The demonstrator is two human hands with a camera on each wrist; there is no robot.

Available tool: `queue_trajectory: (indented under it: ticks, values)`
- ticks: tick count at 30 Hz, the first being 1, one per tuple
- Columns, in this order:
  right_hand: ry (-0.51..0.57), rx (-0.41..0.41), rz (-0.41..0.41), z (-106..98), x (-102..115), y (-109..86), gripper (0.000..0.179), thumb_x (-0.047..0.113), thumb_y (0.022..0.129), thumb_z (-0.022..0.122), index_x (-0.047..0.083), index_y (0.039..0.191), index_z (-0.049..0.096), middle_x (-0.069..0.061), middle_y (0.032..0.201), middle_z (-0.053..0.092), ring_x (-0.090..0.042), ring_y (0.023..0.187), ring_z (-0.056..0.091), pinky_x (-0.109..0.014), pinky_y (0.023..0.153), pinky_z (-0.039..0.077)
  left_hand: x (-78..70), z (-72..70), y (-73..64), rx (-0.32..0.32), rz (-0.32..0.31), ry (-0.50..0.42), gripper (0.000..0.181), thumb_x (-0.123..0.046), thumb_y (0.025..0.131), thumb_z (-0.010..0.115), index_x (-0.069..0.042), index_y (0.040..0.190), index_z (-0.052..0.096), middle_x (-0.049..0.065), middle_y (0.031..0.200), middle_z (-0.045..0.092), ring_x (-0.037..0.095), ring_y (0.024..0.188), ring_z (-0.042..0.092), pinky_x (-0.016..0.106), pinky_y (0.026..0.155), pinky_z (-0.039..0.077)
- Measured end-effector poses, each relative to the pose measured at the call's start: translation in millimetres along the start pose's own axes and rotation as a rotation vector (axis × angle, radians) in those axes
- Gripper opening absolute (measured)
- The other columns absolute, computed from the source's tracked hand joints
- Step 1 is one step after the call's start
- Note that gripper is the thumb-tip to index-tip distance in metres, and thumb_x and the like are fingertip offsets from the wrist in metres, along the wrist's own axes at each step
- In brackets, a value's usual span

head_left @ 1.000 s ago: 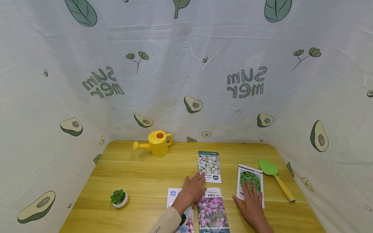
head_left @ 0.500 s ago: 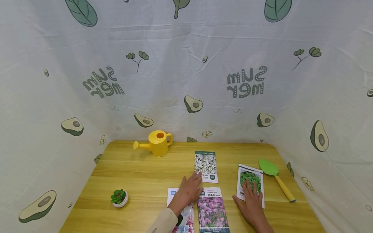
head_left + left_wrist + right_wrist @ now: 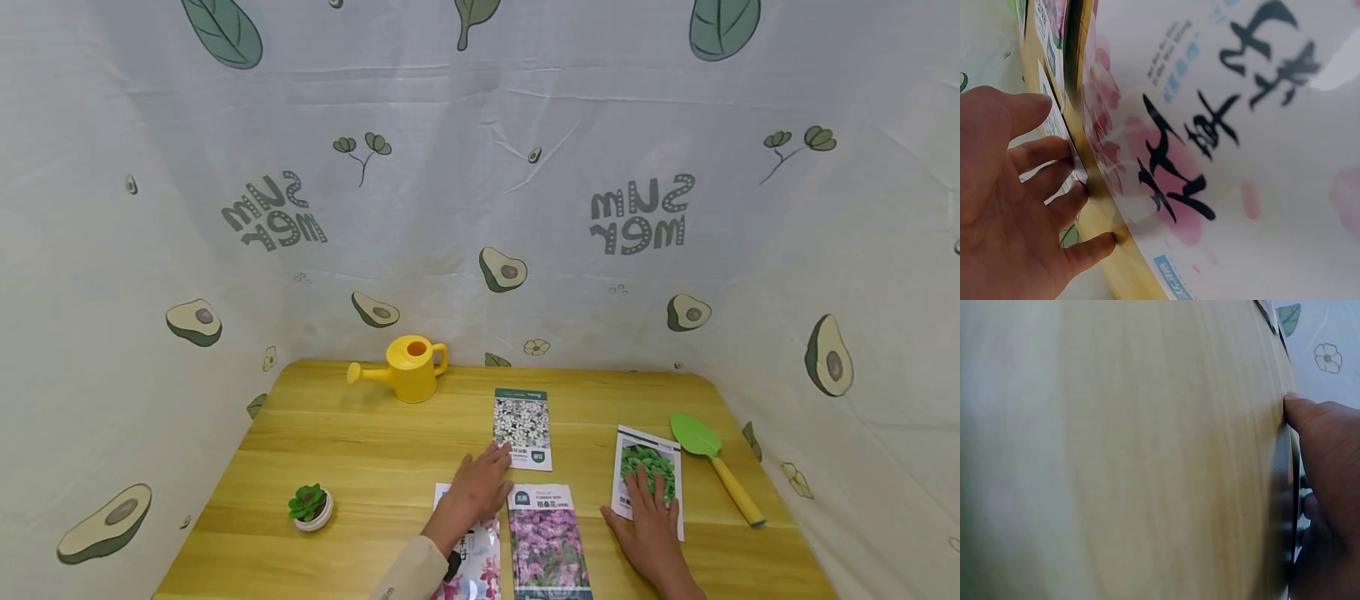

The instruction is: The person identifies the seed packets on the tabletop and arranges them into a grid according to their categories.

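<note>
My left hand (image 3: pixel 477 486) touches the lower left corner of a seed packet with white flowers (image 3: pixel 521 423), its fingers extended and resting on it. Beneath my left forearm lies a seed packet with pink blossoms and large black characters (image 3: pixel 1175 156), partly covered in the head view. A seed packet with purple-pink flowers (image 3: pixel 549 546) is just right of that one. My right hand (image 3: pixel 651 533) rests with spread fingers on a seed packet with green leaves (image 3: pixel 647 458), which lies slightly tilted. In the right wrist view mostly the thumb (image 3: pixel 1310 415) shows, touching the tabletop.
A yellow watering can (image 3: pixel 412 371) stands at the back left of the wooden table (image 3: pixel 360 467). Nearer on the left is a small potted succulent (image 3: pixel 310 507). A green hand trowel with a yellow handle (image 3: pixel 727 483) lies at the right. Printed cloth (image 3: pixel 450 183) hangs behind and beside the table.
The white-flower packet has slid to the left along with my left hand. My right hand stays on the green-leaf packet. The head view has shifted slightly.
</note>
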State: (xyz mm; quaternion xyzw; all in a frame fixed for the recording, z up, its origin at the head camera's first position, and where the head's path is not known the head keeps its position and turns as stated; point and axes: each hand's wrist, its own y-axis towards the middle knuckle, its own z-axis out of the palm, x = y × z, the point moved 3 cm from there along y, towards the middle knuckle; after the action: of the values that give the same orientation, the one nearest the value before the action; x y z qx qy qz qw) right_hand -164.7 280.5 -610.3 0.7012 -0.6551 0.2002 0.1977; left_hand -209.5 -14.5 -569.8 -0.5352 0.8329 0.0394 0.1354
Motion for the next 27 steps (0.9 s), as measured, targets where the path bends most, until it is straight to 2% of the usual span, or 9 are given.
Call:
queue_trajectory:
  ticks: [9, 20, 27]
  values:
    - [0.013, -0.012, -0.013, 1, 0, -1.7, 0.090, 0.045, 0.107, 0.065, -0.017, 0.161, 0.027, -0.038, 0.172, 0.010, -0.062, 0.158, -0.006, -0.088, 0.115, -0.002, 6.9, -0.1, -6.4, -0.040, 0.024, -0.029, 0.047, -0.029, 0.110, 0.064, -0.010, 0.153, 0.059, 0.004, 0.168, 0.048, 0.025, 0.156, 0.044, 0.060, 0.121, 0.043]
    - [-0.002, -0.008, -0.008, 0, 1, -1.3, 0.091, 0.046, 0.107, 0.064, -0.016, 0.161, 0.027, -0.039, 0.172, 0.010, -0.062, 0.158, -0.006, -0.088, 0.115, -0.002, 15.6, -5.0, -9.9, -0.001, -0.010, -0.048, 0.049, -0.028, 0.109, 0.064, -0.012, 0.155, 0.058, 0.003, 0.169, 0.046, 0.025, 0.157, 0.042, 0.060, 0.123, 0.040]
    - [0.010, 0.019, 0.010, 0, 0, -1.1, 0.091, 0.045, 0.107, 0.064, -0.015, 0.163, 0.024, -0.038, 0.173, 0.006, -0.062, 0.158, -0.008, -0.087, 0.116, -0.005, 21.0, -3.9, -14.4, -0.007, -0.020, -0.059, 0.049, -0.028, 0.108, 0.066, -0.012, 0.154, 0.059, 0.003, 0.168, 0.048, 0.026, 0.157, 0.043, 0.061, 0.123, 0.040]
